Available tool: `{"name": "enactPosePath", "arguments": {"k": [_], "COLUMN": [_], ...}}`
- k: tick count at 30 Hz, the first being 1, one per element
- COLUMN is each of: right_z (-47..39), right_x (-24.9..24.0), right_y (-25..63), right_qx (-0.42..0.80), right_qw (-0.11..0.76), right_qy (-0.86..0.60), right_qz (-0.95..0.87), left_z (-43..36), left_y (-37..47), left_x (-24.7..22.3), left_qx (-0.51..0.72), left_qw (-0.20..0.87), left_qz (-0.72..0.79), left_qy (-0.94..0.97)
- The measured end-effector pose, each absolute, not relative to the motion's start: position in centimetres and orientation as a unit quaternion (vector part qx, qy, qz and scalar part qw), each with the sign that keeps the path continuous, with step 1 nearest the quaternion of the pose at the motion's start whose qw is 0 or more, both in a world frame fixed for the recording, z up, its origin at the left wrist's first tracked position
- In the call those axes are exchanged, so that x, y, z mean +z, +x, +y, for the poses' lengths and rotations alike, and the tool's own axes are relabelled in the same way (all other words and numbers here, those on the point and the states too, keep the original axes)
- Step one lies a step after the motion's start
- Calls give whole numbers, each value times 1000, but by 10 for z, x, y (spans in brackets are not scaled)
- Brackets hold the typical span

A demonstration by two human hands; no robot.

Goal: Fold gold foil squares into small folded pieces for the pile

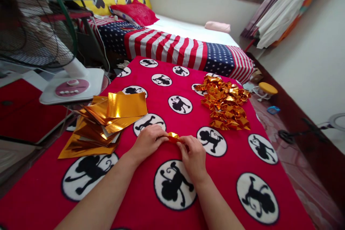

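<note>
Between my two hands is a small folded gold foil piece (173, 136), just above the red cloth-covered table (180, 79). My left hand (151, 140) pinches its left end, and my right hand (192, 152) pinches its right end. To the left of my left hand lies a loose stack of flat gold foil sheets (126, 106), fanned out unevenly. Many folded gold foil pieces (225, 102) are heaped at the right rear of the table. Black monkey figures in white circles are printed on the cloth.
A fan (72, 86) on a white base stands at the left, near a red panel (24, 107). Behind the table is a bed (172, 48) with a flag-patterned cover and a red pillow (134, 12). A yellow stool (267, 89) stands on the floor at right.
</note>
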State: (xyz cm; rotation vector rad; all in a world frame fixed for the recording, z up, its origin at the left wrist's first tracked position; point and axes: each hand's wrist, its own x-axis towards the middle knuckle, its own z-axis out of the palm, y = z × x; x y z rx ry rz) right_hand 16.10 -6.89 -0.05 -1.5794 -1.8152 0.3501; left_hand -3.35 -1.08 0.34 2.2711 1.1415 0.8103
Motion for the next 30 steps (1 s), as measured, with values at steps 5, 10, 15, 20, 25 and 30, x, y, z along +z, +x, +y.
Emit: {"name": "enactPosePath", "arguments": {"k": [5, 10, 15, 20, 25, 30], "right_z": [-67, -66, -65, -66, -75, -83], "right_x": [-1, -1, -3, -3, 0, -1], "right_y": [156, 151, 149, 149, 153, 155], "right_qx": [119, 92, 79, 81, 105, 100], "right_qw": [351, 332, 306, 290, 304, 307], "right_qy": [-636, -660, -658, -659, -651, -664], "right_qz": [-677, -668, -683, -689, -688, -674], "left_z": [-12, -13, -11, -12, -22, -19], "left_y": [-28, -23, -22, -25, -26, -30], "left_x": [1, 1, -1, -1, 6, 5], "left_qx": [293, 309, 326, 320, 285, 286], "left_qw": [203, 162, 180, 209, 200, 234], "left_qz": [453, 485, 475, 471, 480, 450], "left_qy": [817, 802, 797, 795, 805, 813]}}
